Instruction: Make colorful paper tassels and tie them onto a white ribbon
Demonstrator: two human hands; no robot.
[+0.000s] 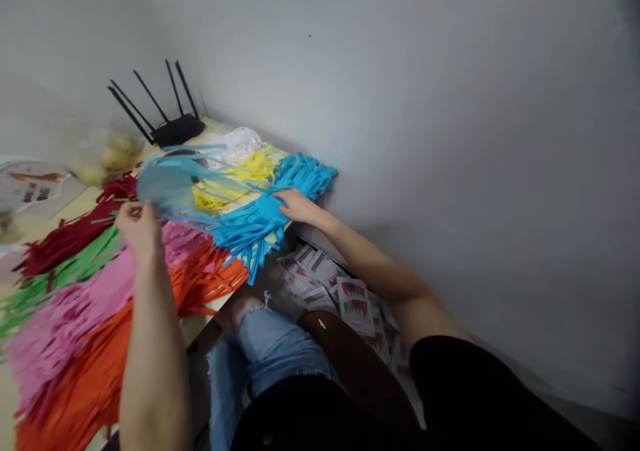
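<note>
My left hand (140, 228) is closed in a pinch at the lower edge of a light blue fringed tissue paper piece (170, 181). That piece is raised and blurred, its strips trailing right over the yellow fringed paper (245, 178). My right hand (297, 206) rests on the blue fringed paper pile (267, 214) at the table's right edge, thumb and fingers apart. Below my left hand and forearm lie pink fringed paper (83, 304) and orange fringed paper (100, 364). Green (75, 264) and dark red (70, 238) fringed paper lie farther left.
A black router (177, 130) with several upright antennas stands at the back corner by white strips (240, 143). A plastic bag of yellowish things (117, 154) sits to its left. Printed packets (355, 304) are heaped below the table, beside the grey wall (450, 138).
</note>
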